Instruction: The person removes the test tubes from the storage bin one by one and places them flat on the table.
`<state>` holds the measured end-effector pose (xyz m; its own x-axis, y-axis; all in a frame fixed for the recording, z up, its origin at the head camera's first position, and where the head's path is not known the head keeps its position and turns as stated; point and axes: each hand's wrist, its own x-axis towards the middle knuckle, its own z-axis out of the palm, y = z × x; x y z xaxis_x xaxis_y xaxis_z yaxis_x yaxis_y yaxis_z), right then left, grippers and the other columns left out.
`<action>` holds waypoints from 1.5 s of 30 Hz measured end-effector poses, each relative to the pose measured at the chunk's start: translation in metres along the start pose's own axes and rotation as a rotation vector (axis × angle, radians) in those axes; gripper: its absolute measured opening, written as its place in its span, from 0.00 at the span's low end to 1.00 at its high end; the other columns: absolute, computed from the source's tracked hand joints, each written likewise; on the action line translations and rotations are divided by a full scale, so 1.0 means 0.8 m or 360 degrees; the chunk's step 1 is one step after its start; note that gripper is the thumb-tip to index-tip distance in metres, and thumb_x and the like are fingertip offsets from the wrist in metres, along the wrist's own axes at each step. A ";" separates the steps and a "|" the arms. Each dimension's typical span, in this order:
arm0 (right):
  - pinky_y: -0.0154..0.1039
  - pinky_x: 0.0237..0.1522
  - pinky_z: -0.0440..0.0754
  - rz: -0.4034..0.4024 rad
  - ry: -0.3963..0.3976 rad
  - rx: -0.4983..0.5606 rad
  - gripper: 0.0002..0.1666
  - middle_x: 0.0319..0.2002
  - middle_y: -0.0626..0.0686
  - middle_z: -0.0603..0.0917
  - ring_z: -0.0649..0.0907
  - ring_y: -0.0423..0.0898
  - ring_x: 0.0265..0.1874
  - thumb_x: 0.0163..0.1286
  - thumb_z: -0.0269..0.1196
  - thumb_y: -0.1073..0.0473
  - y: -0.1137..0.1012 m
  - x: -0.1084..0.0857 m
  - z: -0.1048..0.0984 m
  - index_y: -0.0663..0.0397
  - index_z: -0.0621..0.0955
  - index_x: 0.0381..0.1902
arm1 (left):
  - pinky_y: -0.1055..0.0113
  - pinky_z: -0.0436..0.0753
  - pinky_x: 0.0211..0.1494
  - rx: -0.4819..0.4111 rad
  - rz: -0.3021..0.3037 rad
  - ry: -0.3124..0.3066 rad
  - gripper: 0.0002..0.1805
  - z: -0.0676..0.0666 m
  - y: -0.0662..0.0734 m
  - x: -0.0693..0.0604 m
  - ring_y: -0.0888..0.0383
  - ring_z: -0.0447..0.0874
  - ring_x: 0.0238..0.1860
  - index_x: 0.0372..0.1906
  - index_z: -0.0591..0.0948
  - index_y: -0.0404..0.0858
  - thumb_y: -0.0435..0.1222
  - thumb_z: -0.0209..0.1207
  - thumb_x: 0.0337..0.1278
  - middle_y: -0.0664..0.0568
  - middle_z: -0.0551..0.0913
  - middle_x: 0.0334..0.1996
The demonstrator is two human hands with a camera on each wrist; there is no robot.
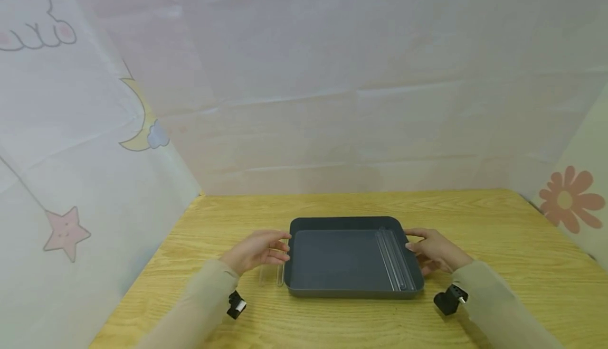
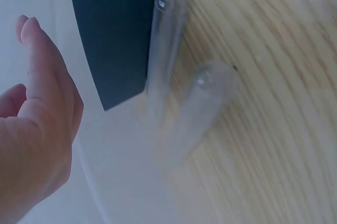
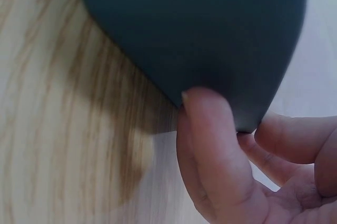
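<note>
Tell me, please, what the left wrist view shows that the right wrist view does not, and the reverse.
Only the left wrist view: the left hand and two clear tubes beside the dark tray.
Only the right wrist view: the right hand, holding the dark tray's edge.
Both: part of the dark tray and of the wood-grained table.

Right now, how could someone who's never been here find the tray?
Look on the big wooden table. Between the person's left hand and right hand is a wide, shallow tray. It's solid dark grey, unlike the slim, clear tubes in and beside it.
</note>
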<state>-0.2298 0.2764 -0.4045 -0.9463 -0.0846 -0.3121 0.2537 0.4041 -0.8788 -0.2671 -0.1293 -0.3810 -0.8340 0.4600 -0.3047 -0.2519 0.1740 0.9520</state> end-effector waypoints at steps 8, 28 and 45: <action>0.44 0.22 0.85 0.0005 0.0000 0.0017 0.33 0.33 0.57 0.85 0.85 0.51 0.27 0.76 0.51 0.67 0.000 0.000 0.000 0.71 0.54 0.73 | 0.67 0.85 0.41 0.0044 -0.0004 -0.0081 0.28 0.017 0.009 0.010 0.57 0.85 0.35 0.68 0.65 0.25 0.42 0.46 0.76 0.49 0.80 0.35; 0.45 0.23 0.85 0.0013 -0.0014 0.0032 0.33 0.33 0.57 0.84 0.85 0.51 0.28 0.76 0.51 0.67 0.002 0.002 -0.001 0.70 0.54 0.73 | 0.62 0.86 0.43 0.0130 -0.0059 -0.0180 0.27 0.060 0.028 0.026 0.54 0.86 0.37 0.67 0.67 0.27 0.43 0.47 0.76 0.45 0.81 0.38; 0.47 0.26 0.86 0.0020 -0.0016 -0.0007 0.34 0.35 0.58 0.84 0.85 0.51 0.29 0.76 0.51 0.66 -0.003 -0.002 0.000 0.70 0.53 0.73 | 0.59 0.86 0.44 0.0104 -0.0078 -0.0262 0.26 0.100 0.036 0.049 0.51 0.87 0.38 0.66 0.69 0.27 0.43 0.48 0.75 0.44 0.82 0.38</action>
<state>-0.2291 0.2755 -0.4019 -0.9409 -0.0886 -0.3268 0.2647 0.4091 -0.8732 -0.2679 -0.0364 -0.3680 -0.7285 0.5850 -0.3564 -0.2533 0.2534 0.9336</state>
